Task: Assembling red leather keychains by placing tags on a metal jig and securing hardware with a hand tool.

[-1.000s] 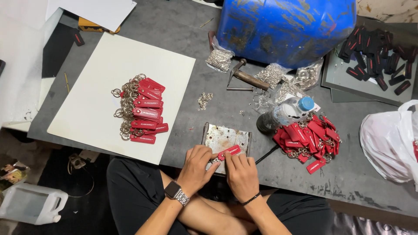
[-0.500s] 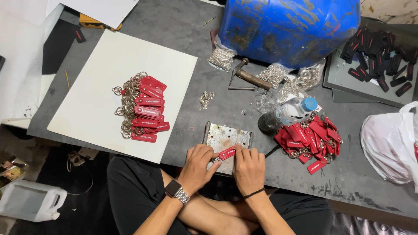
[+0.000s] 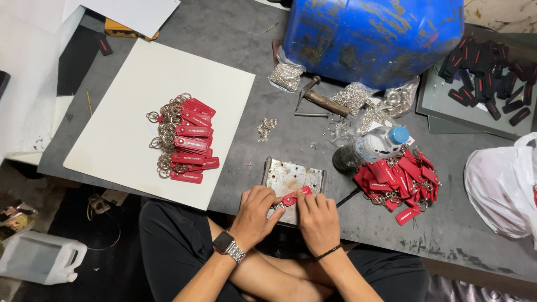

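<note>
Both my hands meet over a small worn metal plate (image 3: 292, 176) at the table's near edge. My left hand (image 3: 254, 215), with a watch on its wrist, and my right hand (image 3: 316, 217), with a dark wristband, pinch one red key tag (image 3: 295, 196) between their fingertips on the plate. A row of finished red tags with metal rings (image 3: 184, 140) lies on a white board (image 3: 134, 84) to the left. A loose heap of red tags (image 3: 400, 179) sits to the right of the plate.
A blue drum (image 3: 375, 33) stands at the back. Beside it lie a hammer (image 3: 324, 102), bags of metal rings (image 3: 286, 75), a plastic bottle (image 3: 377, 142), a tray of black tags (image 3: 486, 78) and a white bag (image 3: 500, 184). A white jug (image 3: 39, 257) stands on the floor.
My hands stay on the red tag over the plate, with only small finger shifts. The view has drifted slightly.
</note>
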